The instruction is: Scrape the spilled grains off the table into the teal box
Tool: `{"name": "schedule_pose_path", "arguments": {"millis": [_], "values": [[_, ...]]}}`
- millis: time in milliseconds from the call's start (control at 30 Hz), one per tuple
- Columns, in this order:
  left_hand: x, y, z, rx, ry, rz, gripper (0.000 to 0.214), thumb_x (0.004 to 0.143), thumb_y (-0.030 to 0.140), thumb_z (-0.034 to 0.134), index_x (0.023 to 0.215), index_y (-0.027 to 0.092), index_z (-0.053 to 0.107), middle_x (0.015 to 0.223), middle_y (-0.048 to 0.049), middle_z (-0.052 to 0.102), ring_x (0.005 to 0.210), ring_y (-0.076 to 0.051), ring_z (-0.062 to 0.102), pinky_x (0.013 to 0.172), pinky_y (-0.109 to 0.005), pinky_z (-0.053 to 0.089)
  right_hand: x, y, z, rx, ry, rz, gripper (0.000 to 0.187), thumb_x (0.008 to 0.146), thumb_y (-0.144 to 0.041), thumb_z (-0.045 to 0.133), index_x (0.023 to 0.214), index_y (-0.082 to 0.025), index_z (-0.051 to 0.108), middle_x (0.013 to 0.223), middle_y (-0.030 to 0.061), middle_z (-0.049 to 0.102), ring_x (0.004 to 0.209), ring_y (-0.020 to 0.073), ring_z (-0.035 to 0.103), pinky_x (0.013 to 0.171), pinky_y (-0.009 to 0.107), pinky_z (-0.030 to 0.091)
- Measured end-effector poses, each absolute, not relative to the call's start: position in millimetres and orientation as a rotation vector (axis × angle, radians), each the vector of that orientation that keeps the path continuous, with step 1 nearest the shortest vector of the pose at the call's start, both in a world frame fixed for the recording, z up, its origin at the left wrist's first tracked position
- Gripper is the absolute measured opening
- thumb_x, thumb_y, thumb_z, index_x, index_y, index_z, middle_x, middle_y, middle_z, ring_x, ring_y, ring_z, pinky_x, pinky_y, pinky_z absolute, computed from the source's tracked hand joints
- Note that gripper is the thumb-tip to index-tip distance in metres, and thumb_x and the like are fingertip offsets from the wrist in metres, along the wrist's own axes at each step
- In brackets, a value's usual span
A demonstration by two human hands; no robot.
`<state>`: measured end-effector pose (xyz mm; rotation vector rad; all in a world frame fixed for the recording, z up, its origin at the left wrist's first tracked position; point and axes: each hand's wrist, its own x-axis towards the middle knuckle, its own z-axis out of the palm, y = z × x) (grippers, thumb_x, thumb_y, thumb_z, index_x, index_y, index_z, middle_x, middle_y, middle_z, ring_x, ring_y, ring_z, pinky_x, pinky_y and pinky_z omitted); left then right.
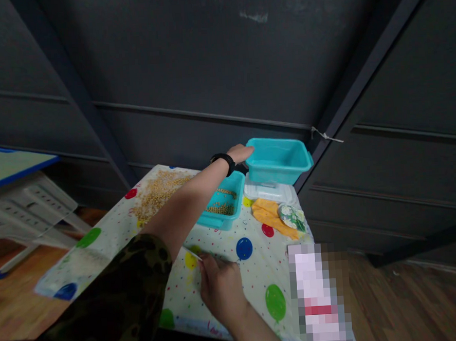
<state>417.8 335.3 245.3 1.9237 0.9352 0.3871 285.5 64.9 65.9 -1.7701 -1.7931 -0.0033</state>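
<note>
My left hand (241,153) pinches the left rim of the turquoise tub (280,172), likely steadying it above the white lid (268,190), while my right hand (221,284) pinches a thin white strip (191,252) by its end.

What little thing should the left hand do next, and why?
Perhaps the left hand should draw the far turquoise tub a bit nearer. It is already at the tub's rim, no beans show inside that tub, and many loose beans lie on the balloon-print tablecloth, closer to the person.
</note>
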Motion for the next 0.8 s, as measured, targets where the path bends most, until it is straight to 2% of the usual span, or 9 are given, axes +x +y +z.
{"name": "schedule_pose_path", "arguments": {"millis": [133,167,233,300,400,467,567,700,800], "values": [[392.5,326.6,283.1,1.784,0.886,0.479,0.057,0.105,0.051,0.044,0.138,0.011,0.065,0.120,-0.0270,0.082,0.100,-0.037,0.081,0.089,-0.051,0.064,287.8,66.5,66.0,-1.758,-1.796,-0.074,0.028,0.098,-0.012,0.063,0.119,-0.018,0.080,0.086,0.0081,0.085,0.070,0.0223,0.080,0.064,0.027,0.060],[382.1,323.5,292.4,1.738,0.851,0.525,0.059,0.104,0.053,0.043,0.144,0.014,0.061,0.127,-0.0265,0.080,0.102,-0.037,0.081,0.089,-0.052,0.065,288.3,66.8,66.2,-1.770,-1.796,-0.088,0.027,0.098,-0.013,0.063,0.118,-0.018,0.080,0.084,0.0079,0.084,0.067,0.0226,0.080,0.062,0.027,0.059],[356.4,314.6,309.7,1.532,0.701,0.673,0.059,0.100,0.050,0.054,0.148,0.017,0.059,0.134,-0.0274,0.077,0.114,-0.042,0.078,0.094,-0.062,0.063,289.6,67.4,67.3,-1.795,-1.800,-0.097,0.026,0.099,-0.015,0.063,0.117,-0.019,0.081,0.080,0.0073,0.083,0.064,0.0233,0.078,0.059,0.027,0.056],[324.6,300.9,324.9,1.406,0.584,0.795,0.055,0.100,0.049,0.058,0.146,0.019,0.061,0.136,-0.0241,0.077,0.127,-0.045,0.073,0.103,-0.073,0.057,291.0,68.7,69.8,-1.818,-1.808,-0.079,0.026,0.101,-0.017,0.063,0.119,-0.020,0.081,0.079,0.0072,0.083,0.065,0.0235,0.078,0.059,0.027,0.053],[267.4,270.6,341.6,1.274,0.575,0.922,0.050,0.109,0.044,0.046,0.149,0.015,0.059,0.143,-0.0203,0.074,0.140,-0.041,0.066,0.113,-0.076,0.048,293.5,71.5,76.3,-1.888,-1.804,-0.035,0.022,0.106,-0.022,0.061,0.115,-0.021,0.081,0.079,0.0073,0.082,0.066,0.0231,0.078,0.060,0.026,0.049],[225.7,247.0,347.3,1.199,0.599,0.960,0.050,0.112,0.043,0.045,0.151,0.015,0.057,0.151,-0.0195,0.071,0.143,-0.040,0.064,0.115,-0.077,0.047,295.1,73.4,81.2,-1.939,-1.801,-0.010,0.022,0.107,-0.023,0.060,0.114,-0.020,0.081,0.080,0.0072,0.083,0.066,0.0224,0.078,0.060,0.026,0.047],[161.5,214.2,345.4,1.090,0.605,1.145,0.050,0.112,0.038,0.045,0.156,0.017,0.054,0.149,-0.0136,0.071,0.139,-0.040,0.066,0.110,-0.083,0.049,297.8,76.2,86.7,-1.970,-1.796,-0.018,0.025,0.108,-0.022,0.057,0.116,-0.020,0.080,0.083,0.0082,0.084,0.069,0.0220,0.077,0.062,0.026,0.044],[76.0,178.9,319.5,1.045,0.650,1.351,0.048,0.110,0.028,0.047,0.156,0.020,0.055,0.142,-0.0084,0.074,0.133,-0.035,0.069,0.107,-0.079,0.057,302.2,80.0,88.1,-1.957,-1.764,-0.036,0.026,0.107,-0.024,0.055,0.109,-0.020,0.081,0.083,0.0094,0.083,0.068,0.0222,0.073,0.062,0.028,0.038],[14.2,150.4,281.4,0.939,0.836,1.491,0.040,0.105,0.028,0.053,0.141,0.018,0.067,0.137,-0.0096,0.077,0.119,-0.031,0.073,0.098,-0.061,0.069,305.9,82.5,85.9,-1.928,-1.718,-0.064,0.027,0.106,-0.026,0.054,0.102,-0.019,0.080,0.079,0.0104,0.081,0.065,0.0222,0.070,0.061,0.029,0.033]]}}
